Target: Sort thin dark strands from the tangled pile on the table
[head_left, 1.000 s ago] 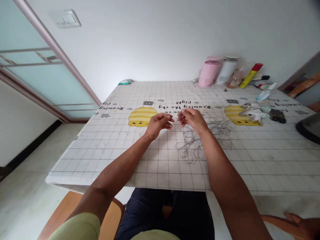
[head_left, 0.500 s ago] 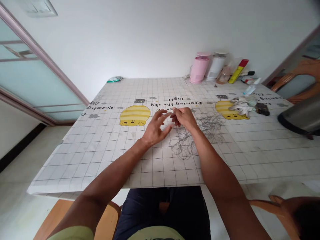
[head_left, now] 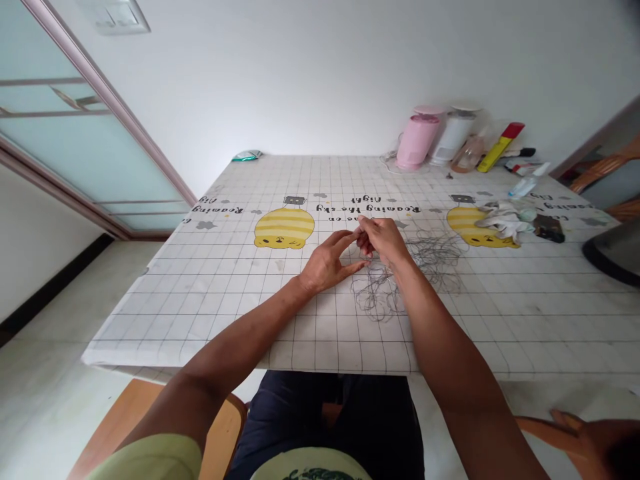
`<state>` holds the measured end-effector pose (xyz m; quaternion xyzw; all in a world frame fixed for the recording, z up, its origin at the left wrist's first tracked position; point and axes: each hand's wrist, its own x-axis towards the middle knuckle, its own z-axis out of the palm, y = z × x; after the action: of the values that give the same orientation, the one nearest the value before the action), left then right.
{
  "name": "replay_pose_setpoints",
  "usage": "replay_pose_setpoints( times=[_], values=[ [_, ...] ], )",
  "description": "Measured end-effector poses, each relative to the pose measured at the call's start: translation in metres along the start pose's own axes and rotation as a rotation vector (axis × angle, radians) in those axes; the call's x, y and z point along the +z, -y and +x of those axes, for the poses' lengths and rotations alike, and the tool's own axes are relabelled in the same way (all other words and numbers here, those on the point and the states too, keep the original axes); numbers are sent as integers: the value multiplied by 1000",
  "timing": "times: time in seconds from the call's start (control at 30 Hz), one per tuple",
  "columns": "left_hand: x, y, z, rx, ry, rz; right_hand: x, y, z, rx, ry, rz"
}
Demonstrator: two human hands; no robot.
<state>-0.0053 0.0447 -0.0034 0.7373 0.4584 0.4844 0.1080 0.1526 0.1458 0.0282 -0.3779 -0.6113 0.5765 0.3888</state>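
Note:
A loose tangle of thin dark thread or wire [head_left: 435, 260] lies on the table, spreading around and under my right wrist. My right hand [head_left: 383, 239] is closed in a pinch above the tangle's left edge; whatever sits between its fingertips is too fine or hidden to make out. Just left of it, my left hand [head_left: 330, 261] has its thumb and fingers apart. Its index fingertip reaches to the right hand's fingers, seeming to touch them, while the thumb points at the tangle below.
A checked tablecloth [head_left: 210, 320] covers the table. At the back right stand a pink cylinder [head_left: 417, 141], a white cylinder [head_left: 451, 139], a yellow-red box [head_left: 500, 148] and a clear bottle [head_left: 529, 181]. A crumpled cloth [head_left: 507, 220] and a dark kettle-like vessel [head_left: 615, 253] are at right.
My left hand has come closer to the right, its fingers meeting the right fingertips. The right hand keeps its pinch. The whole view has shifted, so everything sits further right.

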Motion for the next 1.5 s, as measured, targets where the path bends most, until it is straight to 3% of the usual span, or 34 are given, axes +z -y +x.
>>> replay_pose_setpoints(
  times=[0.13,0.23,0.4,0.57,0.7,0.9,1.23,1.5],
  values=[
    [3,1,-1,-60,-20,-23,2,2,-1,-22,25,18],
    [4,1,1,-123,-49,-160,3,3,-1,-46,13,16],
    [-1,-2,12,-412,-134,-594,8,4,-2,-43,35,156],
    [-11,-1,17,-600,-167,-808,21,4,-4,-105,-1,264],
    [-14,0,19,-603,-178,-850,29,11,-8,-160,-12,295],
    [-17,-2,20,-570,-98,-930,32,21,-16,-181,28,308],
    [-29,2,22,-619,21,-995,-3,22,-7,-228,-6,208],
    [-28,5,22,-681,-33,-1049,-11,20,-5,-284,81,256]
  ],
)
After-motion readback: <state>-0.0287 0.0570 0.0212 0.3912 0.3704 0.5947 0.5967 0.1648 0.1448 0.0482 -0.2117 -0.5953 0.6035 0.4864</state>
